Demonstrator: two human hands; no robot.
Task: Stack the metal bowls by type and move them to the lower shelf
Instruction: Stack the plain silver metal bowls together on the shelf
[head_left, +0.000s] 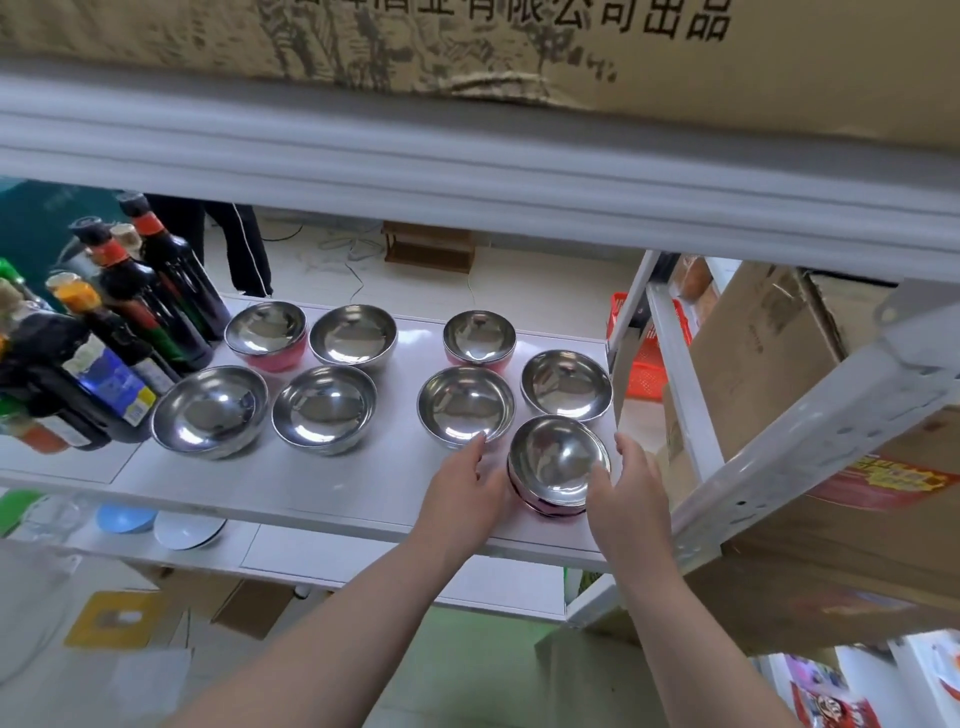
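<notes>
The left hand (462, 488) lies flat against a tilted, glossy pink-sided bowl (558, 460); the right hand (631, 488) curls round its rim. The underside is hidden.

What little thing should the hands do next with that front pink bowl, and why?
Probably lift the front pink bowl and set it into the back pink bowl. The right hand cups it, the left hand is open beside it, and its nearest neighbours are plain steel bowls, so they don't match.

Five plain steel bowls (324, 410), three pink-sided bowls (479, 338), one blue dish (124, 518) and one white dish (189, 530).
</notes>
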